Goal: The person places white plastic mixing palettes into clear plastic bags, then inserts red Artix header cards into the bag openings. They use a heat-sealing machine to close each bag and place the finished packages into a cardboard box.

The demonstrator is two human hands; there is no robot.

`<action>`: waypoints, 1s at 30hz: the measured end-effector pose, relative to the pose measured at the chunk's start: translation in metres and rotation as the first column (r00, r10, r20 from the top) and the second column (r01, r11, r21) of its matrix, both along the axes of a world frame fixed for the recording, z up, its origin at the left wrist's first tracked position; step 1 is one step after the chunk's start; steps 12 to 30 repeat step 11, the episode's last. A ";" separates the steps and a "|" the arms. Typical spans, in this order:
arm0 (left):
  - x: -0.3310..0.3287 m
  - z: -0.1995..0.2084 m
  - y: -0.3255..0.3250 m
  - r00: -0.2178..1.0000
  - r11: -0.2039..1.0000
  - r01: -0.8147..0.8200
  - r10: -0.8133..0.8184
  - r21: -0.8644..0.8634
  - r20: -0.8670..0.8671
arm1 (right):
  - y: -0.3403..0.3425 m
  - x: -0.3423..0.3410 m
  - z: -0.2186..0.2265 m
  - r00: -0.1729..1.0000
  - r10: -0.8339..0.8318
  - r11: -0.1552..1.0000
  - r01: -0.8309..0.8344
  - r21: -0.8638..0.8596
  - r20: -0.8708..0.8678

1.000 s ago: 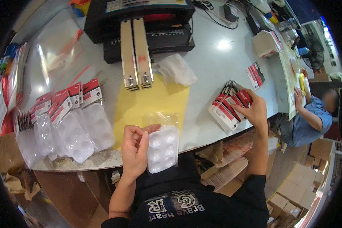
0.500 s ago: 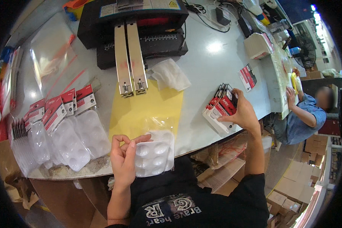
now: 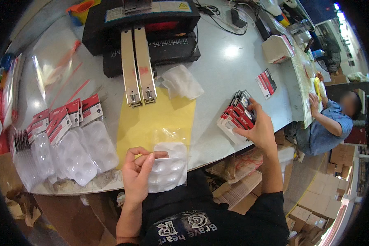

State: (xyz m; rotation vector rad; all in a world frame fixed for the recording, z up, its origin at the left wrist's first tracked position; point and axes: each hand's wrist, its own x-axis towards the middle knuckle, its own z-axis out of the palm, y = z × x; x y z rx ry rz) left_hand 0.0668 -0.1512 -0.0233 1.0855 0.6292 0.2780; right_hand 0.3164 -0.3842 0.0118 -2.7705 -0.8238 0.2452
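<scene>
In my left hand (image 3: 136,176) is a white plastic paint palette (image 3: 168,176) with round wells, in a clear bag, at the table's front edge. Thumb and fingers close on its upper left side. My right hand (image 3: 263,130) has thumb and fingertips closed on a printed card (image 3: 245,119), coloured red, black and white, at the top of a card stack (image 3: 229,107). The lower end of that card sits between thumb and fingers. Under the palette's upper end lies a yellow sheet (image 3: 153,127).
Bagged palettes with red cards (image 3: 74,151) lie at the left, beside clear bags (image 3: 53,61). A black machine with two metal arms (image 3: 139,78) stands at the back. White cloth (image 3: 182,82) and a loose card (image 3: 266,84) lie nearby. A co-worker (image 3: 326,127) sits at the right.
My left hand has shifted a little right over the palette, covering more of it. On the stack, the top cards now look more spread under my right hand, which has moved slightly toward me.
</scene>
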 end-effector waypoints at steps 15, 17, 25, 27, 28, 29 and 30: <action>0.002 0.027 -0.006 0.954 0.950 0.222 -0.165 0.219 -0.251 | 0.104 -0.065 0.061 0.742 0.465 0.885 -0.368 0.287 -0.483; 0.002 0.027 -0.006 0.954 0.950 0.222 -0.165 0.219 -0.251 | 0.104 -0.065 0.061 0.742 0.465 0.885 -0.368 0.287 -0.483; 0.002 0.027 -0.006 0.954 0.950 0.222 -0.165 0.219 -0.251 | 0.104 -0.065 0.061 0.742 0.465 0.885 -0.368 0.287 -0.483; 0.002 0.027 -0.006 0.954 0.950 0.222 -0.165 0.219 -0.251 | 0.104 -0.065 0.061 0.742 0.465 0.885 -0.368 0.287 -0.483; 0.002 0.027 -0.006 0.954 0.950 0.222 -0.165 0.219 -0.251 | 0.104 -0.065 0.061 0.742 0.465 0.885 -0.368 0.287 -0.483; 0.002 0.027 -0.006 0.954 0.950 0.222 -0.165 0.219 -0.251 | 0.104 -0.065 0.061 0.742 0.465 0.885 -0.368 0.287 -0.483; 0.002 0.027 -0.006 0.954 0.950 0.222 -0.165 0.219 -0.251 | 0.104 -0.065 0.061 0.742 0.465 0.885 -0.368 0.287 -0.483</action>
